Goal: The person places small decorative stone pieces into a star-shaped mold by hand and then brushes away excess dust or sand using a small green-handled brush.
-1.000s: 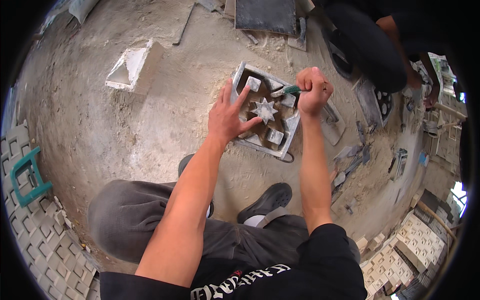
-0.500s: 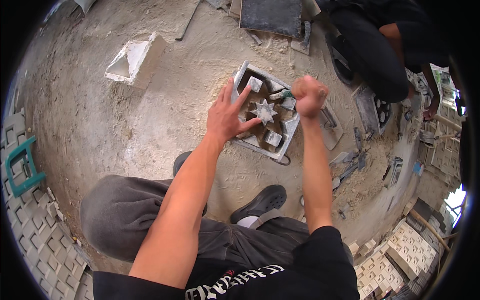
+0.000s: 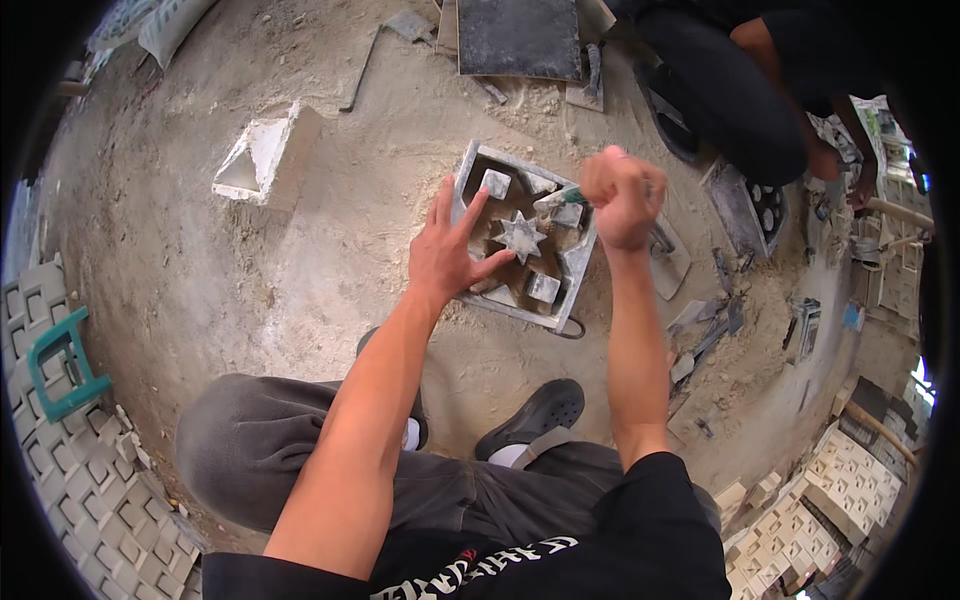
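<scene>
On the ground before me lies a square grey mould, turned a little, with an eight-pointed star in its middle and raised blocks around it. Brown, sandy material sits in its hollows. My left hand is open, its fingers spread over the mould's left rim, the thumb reaching near the star. My right hand is a fist around the green handle of a small trowel. The trowel's pale tip points left into the mould's upper right part; my fingers hide most of its handle.
A white, hollow block stands at the far left. A dark board lies at the back. Another person crouches at the upper right beside a second mould. Loose tools lie to the right, and a teal plastic frame is at the left.
My right hand has turned slightly, the trowel staying over the mould's upper right. My left hand keeps to the left rim. The whole view has shifted a little.
</scene>
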